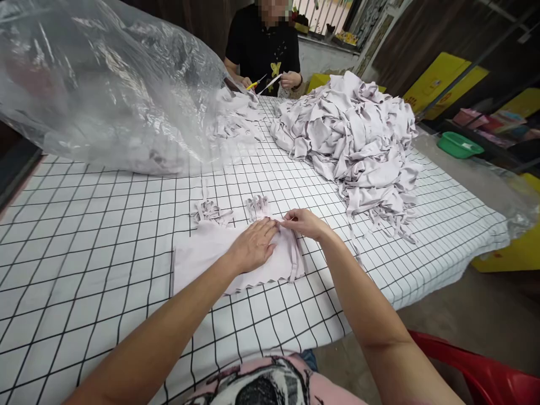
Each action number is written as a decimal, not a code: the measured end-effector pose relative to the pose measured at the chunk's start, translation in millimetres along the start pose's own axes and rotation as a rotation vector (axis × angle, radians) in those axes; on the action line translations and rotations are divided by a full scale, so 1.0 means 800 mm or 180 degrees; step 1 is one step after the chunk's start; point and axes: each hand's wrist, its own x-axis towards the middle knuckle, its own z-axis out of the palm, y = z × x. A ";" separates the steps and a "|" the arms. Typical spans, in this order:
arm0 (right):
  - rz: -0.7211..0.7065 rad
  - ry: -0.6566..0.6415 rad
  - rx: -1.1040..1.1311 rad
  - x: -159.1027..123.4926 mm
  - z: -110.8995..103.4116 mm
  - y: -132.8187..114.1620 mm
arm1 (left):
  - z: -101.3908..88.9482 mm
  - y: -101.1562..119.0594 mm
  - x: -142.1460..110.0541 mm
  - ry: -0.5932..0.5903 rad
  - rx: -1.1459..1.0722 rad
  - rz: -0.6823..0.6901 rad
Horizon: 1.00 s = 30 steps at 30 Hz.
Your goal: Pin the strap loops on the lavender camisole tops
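Note:
A pale lilac garment (202, 256) lies flat on the checked tablecloth (84, 225) in front of me, its two ruffled straps pointing away. My left hand (253, 246) rests flat on it, fingers stretched out. My right hand (304, 223) touches the garment's far right edge beside the left fingertips, its fingers pinched together on the cloth there.
A big heap of the same lilac garments (358, 135) fills the right of the table. A large clear plastic bag (105, 84) holding more cloth lies at the left. Across the table a person in black (264, 45) cuts with yellow scissors. A red chair (485, 371) stands at my right.

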 end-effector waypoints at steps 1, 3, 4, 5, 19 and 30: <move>-0.0064 -0.0047 0.0145 -0.005 -0.003 -0.001 | -0.001 0.000 0.000 -0.0001 0.0021 0.0000; -0.0174 -0.0346 0.0408 -0.021 -0.009 -0.005 | -0.002 0.001 -0.001 -0.0007 0.0048 -0.0017; -0.0219 -0.0573 0.0520 -0.033 -0.013 -0.006 | -0.002 0.001 -0.001 -0.0011 0.0048 -0.0031; -0.0259 -0.0807 0.0612 -0.046 -0.017 -0.007 | -0.003 0.001 0.000 -0.0016 0.0041 -0.0046; -0.0840 -0.1328 0.0737 -0.137 -0.020 0.030 | 0.000 -0.001 -0.002 0.0029 0.0030 -0.0057; -0.1048 -0.1695 0.1517 -0.143 -0.017 0.069 | -0.007 0.001 0.002 -0.0131 0.0166 -0.0094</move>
